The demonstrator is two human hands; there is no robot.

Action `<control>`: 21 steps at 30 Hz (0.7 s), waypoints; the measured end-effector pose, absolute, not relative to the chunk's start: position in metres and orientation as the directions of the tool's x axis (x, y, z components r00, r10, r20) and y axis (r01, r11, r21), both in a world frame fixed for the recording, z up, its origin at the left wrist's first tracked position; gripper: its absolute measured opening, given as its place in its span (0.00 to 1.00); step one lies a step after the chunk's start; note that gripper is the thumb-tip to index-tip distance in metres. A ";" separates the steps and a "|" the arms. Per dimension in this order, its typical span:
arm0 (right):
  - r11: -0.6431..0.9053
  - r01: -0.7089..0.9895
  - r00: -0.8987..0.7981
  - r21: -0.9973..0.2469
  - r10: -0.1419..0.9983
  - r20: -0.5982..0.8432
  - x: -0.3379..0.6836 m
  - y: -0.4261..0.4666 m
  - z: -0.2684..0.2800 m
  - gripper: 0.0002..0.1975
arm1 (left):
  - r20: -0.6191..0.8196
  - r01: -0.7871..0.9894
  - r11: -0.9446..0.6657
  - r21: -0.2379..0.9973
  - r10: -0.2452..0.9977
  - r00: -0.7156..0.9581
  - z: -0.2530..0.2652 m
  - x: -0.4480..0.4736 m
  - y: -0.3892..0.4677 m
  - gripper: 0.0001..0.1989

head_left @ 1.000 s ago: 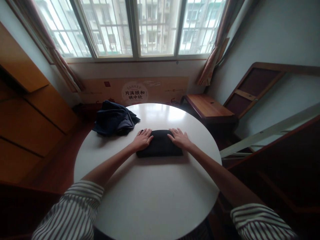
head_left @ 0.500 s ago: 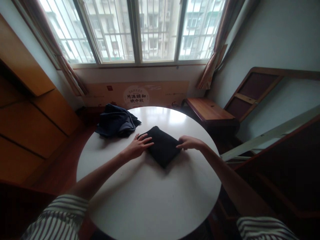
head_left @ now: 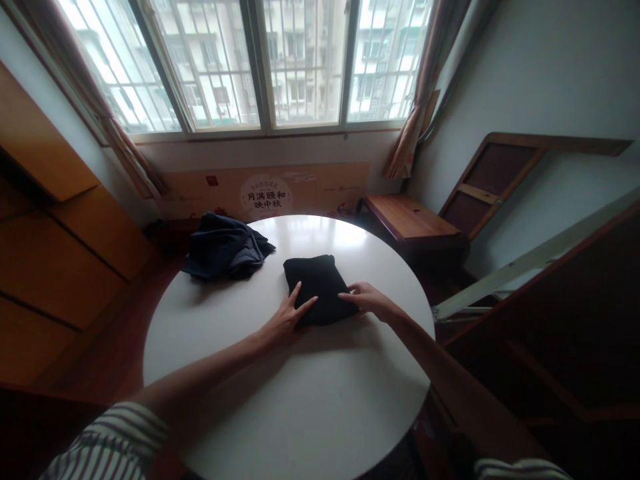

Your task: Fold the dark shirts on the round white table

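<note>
A black garment (head_left: 320,280), folded into a small, thick, squarish bundle, lies on the white round table (head_left: 310,400). My left hand (head_left: 287,317) rests at its near left corner, thumb and index finger spread apart over the cloth. At the right edge, my right hand (head_left: 367,299) grips the bundle, with fingertips on top of the cloth and other fingers partly hidden. What kind of garment it is cannot be made out. A loose heap of dark navy clothing (head_left: 225,247) sits at the table's far left edge, away from both hands.
Beyond the table's far right stands a low wooden bench (head_left: 410,217). Orange-brown cabinets (head_left: 65,260) line the left side. Barred windows (head_left: 305,67) and a printed banner (head_left: 310,187) are at the back. A pale sloping rail (head_left: 500,287) runs along the right.
The folded black garment has turned from corner-on to nearly square with me. My left hand has slid nearer along its edge. The right hand stays at the right side.
</note>
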State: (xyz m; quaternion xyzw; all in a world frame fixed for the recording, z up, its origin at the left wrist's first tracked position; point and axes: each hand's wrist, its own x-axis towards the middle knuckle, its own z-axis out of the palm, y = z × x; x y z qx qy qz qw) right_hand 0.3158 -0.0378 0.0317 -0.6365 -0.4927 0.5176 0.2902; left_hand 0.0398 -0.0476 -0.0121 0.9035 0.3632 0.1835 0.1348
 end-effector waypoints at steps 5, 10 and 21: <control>-0.277 0.328 0.092 -0.903 0.961 -0.262 0.345 -0.032 0.027 0.13 | 0.223 0.574 -0.743 0.344 0.658 0.719 -0.011 0.083 -0.012 0.34; -0.293 0.422 0.315 -0.858 0.935 -0.165 0.407 -0.022 0.032 0.11 | 0.238 0.496 -0.795 0.350 0.587 0.774 -0.002 0.165 0.022 0.32; -0.221 0.867 0.302 -0.448 0.946 0.117 0.443 0.008 0.049 0.28 | 0.346 0.516 -0.814 0.267 0.581 0.737 -0.022 0.241 0.019 0.33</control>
